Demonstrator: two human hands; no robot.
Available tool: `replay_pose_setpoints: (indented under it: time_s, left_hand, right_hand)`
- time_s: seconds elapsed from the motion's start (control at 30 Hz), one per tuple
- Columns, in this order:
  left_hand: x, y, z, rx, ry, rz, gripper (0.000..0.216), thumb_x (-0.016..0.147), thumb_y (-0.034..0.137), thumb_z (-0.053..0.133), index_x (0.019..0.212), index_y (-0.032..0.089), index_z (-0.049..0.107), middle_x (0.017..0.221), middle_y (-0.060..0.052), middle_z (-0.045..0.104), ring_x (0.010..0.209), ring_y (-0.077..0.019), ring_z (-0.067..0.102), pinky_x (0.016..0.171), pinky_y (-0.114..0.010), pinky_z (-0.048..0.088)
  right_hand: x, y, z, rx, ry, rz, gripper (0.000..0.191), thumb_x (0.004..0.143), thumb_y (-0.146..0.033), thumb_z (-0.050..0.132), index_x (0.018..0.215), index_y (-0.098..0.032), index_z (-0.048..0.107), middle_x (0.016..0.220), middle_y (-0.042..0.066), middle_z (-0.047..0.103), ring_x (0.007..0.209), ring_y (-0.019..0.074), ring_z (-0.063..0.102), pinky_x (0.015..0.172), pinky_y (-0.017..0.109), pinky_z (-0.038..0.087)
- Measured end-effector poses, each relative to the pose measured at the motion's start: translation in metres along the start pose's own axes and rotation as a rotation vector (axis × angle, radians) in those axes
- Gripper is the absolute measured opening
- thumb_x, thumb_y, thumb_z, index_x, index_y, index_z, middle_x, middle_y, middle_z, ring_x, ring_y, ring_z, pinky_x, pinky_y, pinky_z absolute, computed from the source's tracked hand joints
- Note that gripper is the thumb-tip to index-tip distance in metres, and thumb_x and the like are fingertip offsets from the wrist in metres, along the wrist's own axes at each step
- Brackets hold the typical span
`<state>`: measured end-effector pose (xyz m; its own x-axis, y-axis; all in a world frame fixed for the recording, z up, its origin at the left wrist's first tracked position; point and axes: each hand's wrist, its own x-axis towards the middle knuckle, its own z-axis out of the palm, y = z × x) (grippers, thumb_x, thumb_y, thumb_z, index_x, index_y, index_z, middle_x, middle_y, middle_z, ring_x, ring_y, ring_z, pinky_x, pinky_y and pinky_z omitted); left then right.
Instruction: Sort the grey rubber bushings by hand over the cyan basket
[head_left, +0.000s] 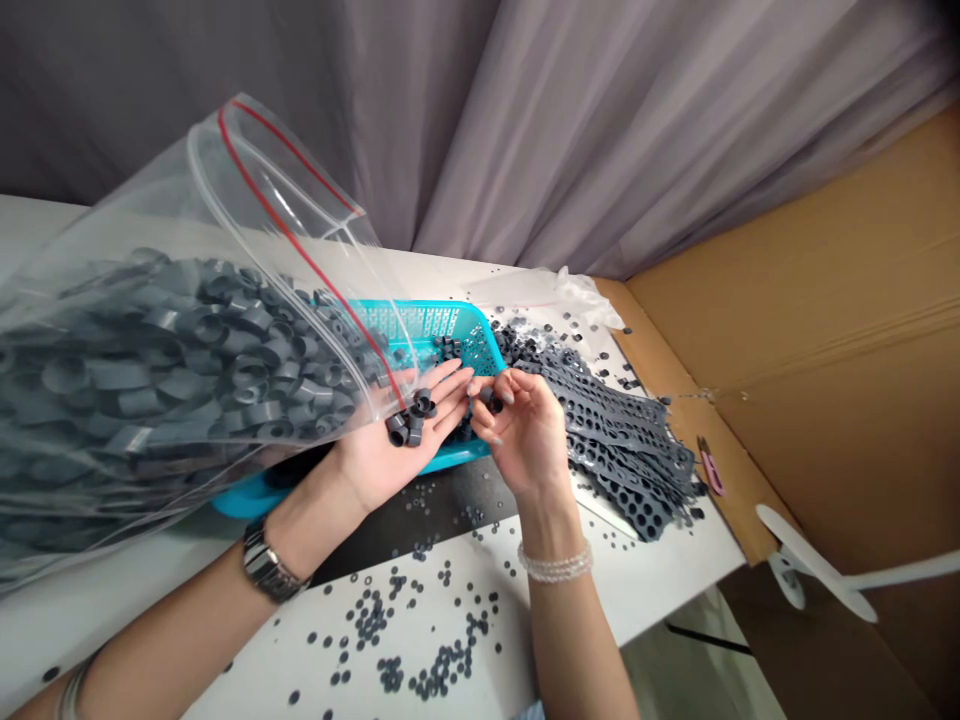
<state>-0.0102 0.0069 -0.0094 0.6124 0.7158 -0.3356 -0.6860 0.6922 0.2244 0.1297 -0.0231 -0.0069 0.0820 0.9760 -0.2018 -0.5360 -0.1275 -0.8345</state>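
Observation:
My left hand [397, 450] is palm up with fingers stretched out. Several dark grey short plastic tubes [411, 425] lie loose on its palm and finger bases, beside the mouth of a clear zip bag [172, 215]. That bag, with a red strip at its opening, is tilted and filled with many similar grey tubes [247, 370]. My right hand [521, 425] is closed at the fingertips around another dark tube [491, 398], just right of the left fingers. Behind and under both hands stands a turquoise basket [484, 340] with more dark pieces inside, partly hidden.
Perforated dark sheets [622, 430] are piled to the right of the basket. Small dark discs [442, 665] are scattered over the white table [300, 690]. Pink-handled snippers [710, 468] lie by a cardboard panel [810, 300]. Crumpled clear plastic [585, 295] is at the back.

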Motion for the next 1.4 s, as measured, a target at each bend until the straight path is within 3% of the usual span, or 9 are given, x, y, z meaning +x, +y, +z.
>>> replay_pose_setpoints:
  time_s: [0.2, 0.33, 0.47, 0.6, 0.8, 1.03, 1.4]
  left_hand:
    - [0.003, 0.000, -0.004, -0.016, 0.028, 0.000, 0.051, 0.089, 0.023, 0.034, 0.134, 0.002, 0.036, 0.127, -0.020, 0.054, 0.117, -0.0242, 0.052, 0.097, -0.033, 0.045]
    - [0.007, 0.001, -0.006, -0.001, 0.111, -0.009, 0.044, 0.089, 0.018, 0.036, 0.131, 0.006, 0.044, 0.123, -0.015, 0.059, 0.108, -0.0196, 0.059, 0.082, -0.026, 0.053]
    - [0.008, 0.000, -0.003, -0.021, 0.120, -0.006, 0.044, 0.087, 0.015, 0.038, 0.129, 0.005, 0.045, 0.122, -0.015, 0.059, 0.106, -0.0185, 0.059, 0.083, -0.025, 0.053]
    - [0.010, -0.001, -0.003, -0.063, 0.125, -0.008, 0.042, 0.087, 0.012, 0.038, 0.128, 0.005, 0.045, 0.116, -0.017, 0.062, 0.103, -0.0195, 0.061, 0.083, -0.027, 0.052]
    - [0.010, -0.002, -0.006, -0.123, 0.133, 0.008, 0.039, 0.088, 0.012, 0.037, 0.125, 0.005, 0.048, 0.102, -0.015, 0.065, 0.095, -0.0209, 0.063, 0.083, -0.032, 0.053]
    - [0.008, -0.002, -0.001, -0.085, 0.145, 0.016, 0.039, 0.084, 0.003, 0.038, 0.121, 0.004, 0.052, 0.086, -0.010, 0.068, 0.084, -0.0165, 0.065, 0.081, -0.027, 0.054]
    - [0.008, -0.001, -0.006, -0.048, 0.117, 0.003, 0.043, 0.082, 0.004, 0.043, 0.124, 0.006, 0.053, 0.092, -0.012, 0.068, 0.084, -0.0164, 0.065, 0.081, -0.026, 0.054]
  right_hand:
    - [-0.005, 0.006, 0.007, -0.250, 0.024, -0.109, 0.029, 0.081, -0.034, 0.058, 0.067, -0.022, 0.036, 0.049, -0.011, 0.026, 0.039, 0.0050, 0.016, 0.038, 0.021, 0.014]
    - [-0.010, 0.009, 0.014, -0.734, -0.034, -0.249, 0.014, 0.079, -0.032, 0.063, 0.079, -0.021, 0.054, 0.054, -0.007, 0.039, 0.047, 0.0082, 0.034, 0.048, 0.023, 0.029]
    - [-0.009, 0.012, 0.013, -1.010, -0.068, -0.297, 0.014, 0.082, -0.030, 0.058, 0.075, -0.017, 0.061, 0.057, -0.005, 0.044, 0.053, 0.0096, 0.037, 0.053, 0.024, 0.032]
    - [-0.004, 0.011, 0.005, -1.074, -0.029, -0.282, 0.015, 0.084, -0.027, 0.054, 0.075, -0.016, 0.061, 0.055, -0.005, 0.043, 0.052, 0.0092, 0.036, 0.051, 0.023, 0.030]
    - [-0.003, 0.008, 0.000, -1.122, 0.133, -0.315, 0.013, 0.085, -0.028, 0.052, 0.082, -0.018, 0.059, 0.050, -0.007, 0.033, 0.046, 0.0089, 0.030, 0.046, 0.023, 0.024]
    - [-0.006, 0.007, 0.003, -1.121, 0.065, -0.361, 0.022, 0.088, -0.032, 0.049, 0.100, -0.020, 0.063, 0.053, -0.005, 0.036, 0.049, 0.0103, 0.031, 0.048, 0.024, 0.026]
    - [-0.012, -0.004, 0.002, -1.105, -0.043, -0.335, 0.026, 0.087, -0.026, 0.048, 0.108, -0.020, 0.062, 0.056, -0.006, 0.033, 0.051, 0.0108, 0.030, 0.051, 0.025, 0.027]
